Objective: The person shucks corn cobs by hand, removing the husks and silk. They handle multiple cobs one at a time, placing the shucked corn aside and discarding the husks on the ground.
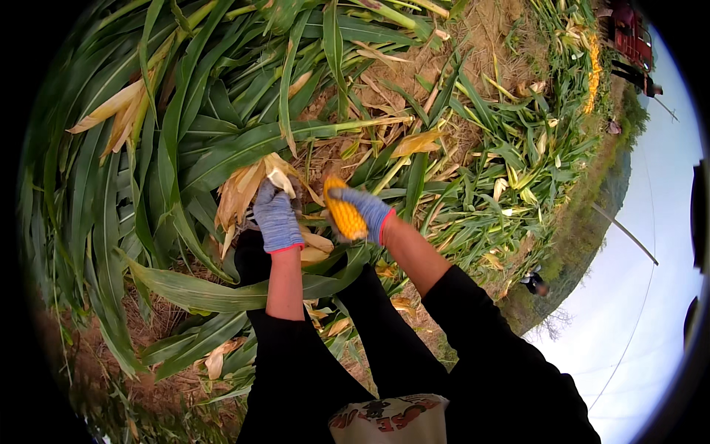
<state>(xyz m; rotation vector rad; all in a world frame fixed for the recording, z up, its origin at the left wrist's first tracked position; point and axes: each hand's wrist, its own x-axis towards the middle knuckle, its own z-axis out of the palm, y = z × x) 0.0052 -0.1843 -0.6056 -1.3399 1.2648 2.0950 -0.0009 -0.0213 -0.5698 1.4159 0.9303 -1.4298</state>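
Observation:
My right hand (363, 210), in a blue-grey knit glove with a red cuff, grips a bare yellow ear of corn (345, 213). Dry tan husks (241, 191) fan out beside my left hand (275, 219), gloved the same way and closed around their pale base (281, 180). The ear is apart from these husks, a short gap to their right. Under and around both hands lie cut corn stalks with long green leaves (233, 158). One broad leaf (222, 294) stretches across below my left forearm, over my dark trouser legs.
Felled stalks (499, 150) cover the ground to the right, with brown soil (488, 50) between. Yellow ears (593, 75) lie in a row near a red vehicle (632, 41). Two people (638, 77) (535, 284) stand farther off. A pole (627, 233) rises at the right.

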